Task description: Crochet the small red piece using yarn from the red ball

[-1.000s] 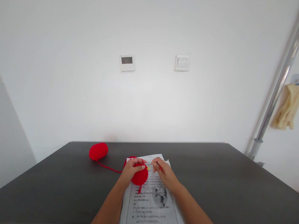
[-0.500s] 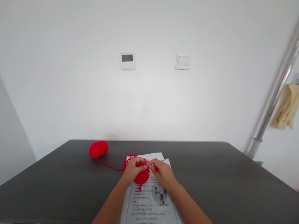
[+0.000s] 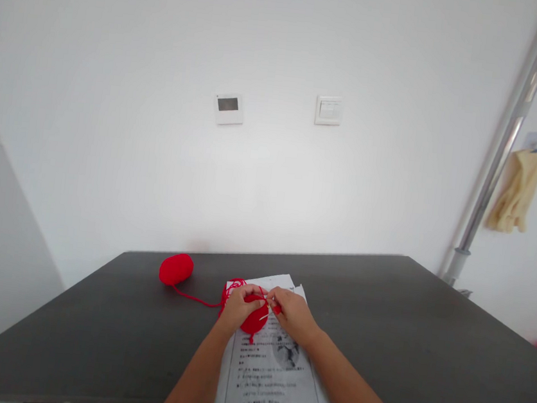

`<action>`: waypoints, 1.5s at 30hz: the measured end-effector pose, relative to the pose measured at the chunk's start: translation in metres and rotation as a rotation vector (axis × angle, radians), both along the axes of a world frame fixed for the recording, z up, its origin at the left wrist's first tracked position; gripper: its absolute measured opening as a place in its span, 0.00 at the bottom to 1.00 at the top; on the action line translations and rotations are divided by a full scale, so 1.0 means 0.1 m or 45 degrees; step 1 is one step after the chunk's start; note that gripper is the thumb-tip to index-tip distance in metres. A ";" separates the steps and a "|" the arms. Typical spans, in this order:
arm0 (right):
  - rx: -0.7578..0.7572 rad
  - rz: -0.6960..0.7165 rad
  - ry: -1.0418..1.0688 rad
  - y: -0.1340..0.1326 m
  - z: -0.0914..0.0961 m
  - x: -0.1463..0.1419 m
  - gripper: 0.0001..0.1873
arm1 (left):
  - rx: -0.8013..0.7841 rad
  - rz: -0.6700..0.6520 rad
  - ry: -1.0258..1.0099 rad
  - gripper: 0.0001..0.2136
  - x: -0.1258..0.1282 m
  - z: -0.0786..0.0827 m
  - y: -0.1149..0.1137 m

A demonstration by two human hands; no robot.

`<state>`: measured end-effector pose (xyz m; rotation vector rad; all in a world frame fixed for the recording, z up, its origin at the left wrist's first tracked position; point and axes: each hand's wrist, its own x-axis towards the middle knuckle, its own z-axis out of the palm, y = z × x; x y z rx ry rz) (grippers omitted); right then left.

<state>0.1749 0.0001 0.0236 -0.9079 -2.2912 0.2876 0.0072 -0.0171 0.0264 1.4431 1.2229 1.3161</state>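
Observation:
My left hand (image 3: pixel 236 306) is closed on a round red crocheted piece (image 3: pixel 255 319), held just above a printed sheet of paper (image 3: pixel 268 376). My right hand (image 3: pixel 291 311) pinches a thin crochet hook (image 3: pixel 267 305) with a red handle, its tip at the upper edge of the red piece. The two hands nearly touch. A red strand runs left from the piece across the dark table (image 3: pixel 88 336) to a ball of red yarn (image 3: pixel 176 269) lying at the back left.
The printed sheet reaches to the table's near edge, with another sheet under it. A metal pole (image 3: pixel 502 150) stands at the right beside the table, with pale rubber gloves (image 3: pixel 516 191) hanging on the wall. A white wall lies behind.
My right hand has moved left, closing the gap to my left hand and bringing the hook to the red piece. The yarn ball has not moved.

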 end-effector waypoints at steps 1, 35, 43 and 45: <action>0.001 0.002 -0.005 0.00 0.00 0.00 0.07 | 0.002 -0.005 0.002 0.07 0.00 0.00 0.00; 0.009 -0.032 0.114 -0.02 -0.01 -0.05 0.07 | -0.060 0.071 0.017 0.06 0.07 -0.01 0.01; -0.324 0.027 0.713 0.02 0.05 0.00 0.14 | -0.171 0.000 -0.239 0.08 0.07 0.00 -0.02; -0.413 0.015 0.969 0.04 0.07 0.02 0.18 | -0.189 -0.003 -0.267 0.08 0.07 0.01 -0.03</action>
